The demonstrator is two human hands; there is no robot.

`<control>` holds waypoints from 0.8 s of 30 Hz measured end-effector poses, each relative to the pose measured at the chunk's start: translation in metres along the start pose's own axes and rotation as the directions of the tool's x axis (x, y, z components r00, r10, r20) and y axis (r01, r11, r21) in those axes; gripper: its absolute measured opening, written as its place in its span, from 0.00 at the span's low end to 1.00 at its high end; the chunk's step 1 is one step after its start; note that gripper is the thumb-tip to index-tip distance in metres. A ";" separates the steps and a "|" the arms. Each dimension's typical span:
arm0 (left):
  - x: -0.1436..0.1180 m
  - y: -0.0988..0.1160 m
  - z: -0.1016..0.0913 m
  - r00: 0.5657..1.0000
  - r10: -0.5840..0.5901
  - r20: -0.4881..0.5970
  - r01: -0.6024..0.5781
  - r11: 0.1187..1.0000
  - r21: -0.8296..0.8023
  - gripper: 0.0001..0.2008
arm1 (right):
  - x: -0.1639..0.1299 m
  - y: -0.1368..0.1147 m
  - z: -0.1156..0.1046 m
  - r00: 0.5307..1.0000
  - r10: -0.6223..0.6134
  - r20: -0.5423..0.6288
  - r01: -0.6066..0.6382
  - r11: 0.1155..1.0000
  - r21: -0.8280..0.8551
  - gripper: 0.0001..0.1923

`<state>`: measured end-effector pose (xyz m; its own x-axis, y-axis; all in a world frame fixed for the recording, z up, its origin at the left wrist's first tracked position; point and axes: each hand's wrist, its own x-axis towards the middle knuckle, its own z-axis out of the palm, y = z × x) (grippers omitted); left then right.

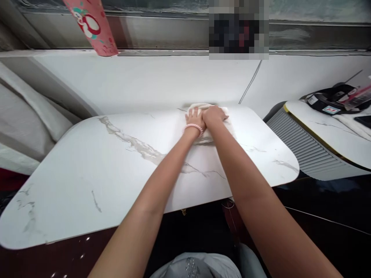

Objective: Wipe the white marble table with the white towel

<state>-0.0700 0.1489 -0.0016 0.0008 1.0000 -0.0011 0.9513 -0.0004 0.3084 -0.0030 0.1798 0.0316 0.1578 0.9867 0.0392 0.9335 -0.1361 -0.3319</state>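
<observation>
A white cloth (203, 136) lies bunched at the far edge of a white marble-patterned table (95, 170), against the white wall. Both my hands press down on it with arms stretched out. My left hand (196, 117) lies flat on the cloth with fingers spread, a pink bead bracelet (193, 127) on its wrist. My right hand (213, 114) rests on the cloth beside the left hand, partly overlapping it. Most of the cloth is hidden under my hands.
A second marble-topped table (324, 131) with a ribbed grey side stands at the right, holding a black object and packets (337, 99). A pink patterned cloth (94, 27) hangs at the window ledge above. A pale cushion (23, 112) lies at the left. Dark floor is below.
</observation>
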 end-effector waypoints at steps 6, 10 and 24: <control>0.000 0.119 0.040 0.994 0.105 -0.031 -0.108 0.989 -0.098 0.28 | 0.012 0.127 -0.036 0.985 0.123 -0.118 -0.138 0.982 -0.129 0.22; -0.007 0.151 0.052 0.979 0.185 -0.085 -0.194 0.974 -0.120 0.29 | 0.006 0.180 -0.040 0.968 0.076 -0.237 -0.095 0.993 -0.069 0.24; -0.012 0.129 0.049 0.972 0.216 -0.096 -0.227 0.967 -0.119 0.25 | -0.005 0.164 -0.019 0.946 0.041 -0.322 -0.104 0.978 -0.182 0.23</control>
<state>0.0681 0.1363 -0.0087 0.1770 0.9717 0.1566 0.8828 -0.2271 0.4113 0.1557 0.1507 -0.0057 0.2914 0.8989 0.3271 0.9548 -0.2524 -0.1572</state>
